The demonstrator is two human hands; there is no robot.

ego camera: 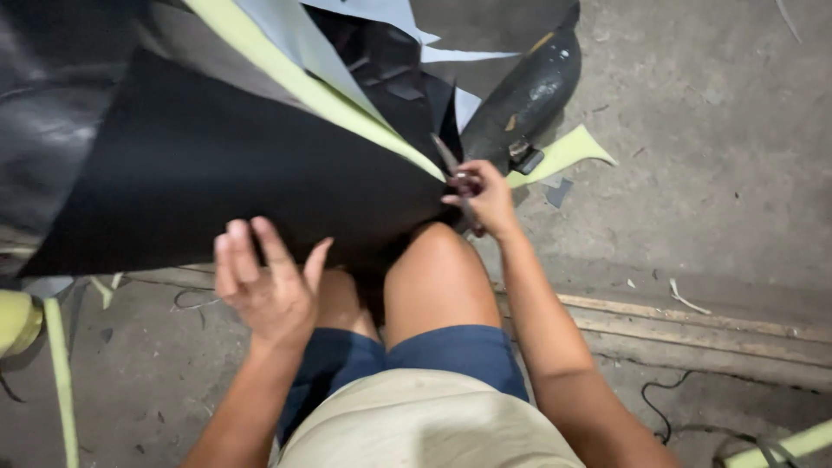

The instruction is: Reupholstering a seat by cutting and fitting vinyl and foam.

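A large black sheet (217, 173) with a pale yellow-green backing edge (329, 95) lies over my knees and spreads to the left. My right hand (484, 198) is closed on a pair of scissors (451, 165), whose blades point up and left into the sheet's right edge. My left hand (269, 282) hovers open just below the sheet's near edge, fingers spread, holding nothing. I sit with bare knees (433, 269) under the material.
A black curved moulded piece (524, 87) rests on the concrete floor beyond the scissors, with a yellow-green offcut (568, 152) beside it. More yellow strips lie at the left (56, 364) and bottom right (780, 446). A raised wooden ledge (693, 334) runs along the right.
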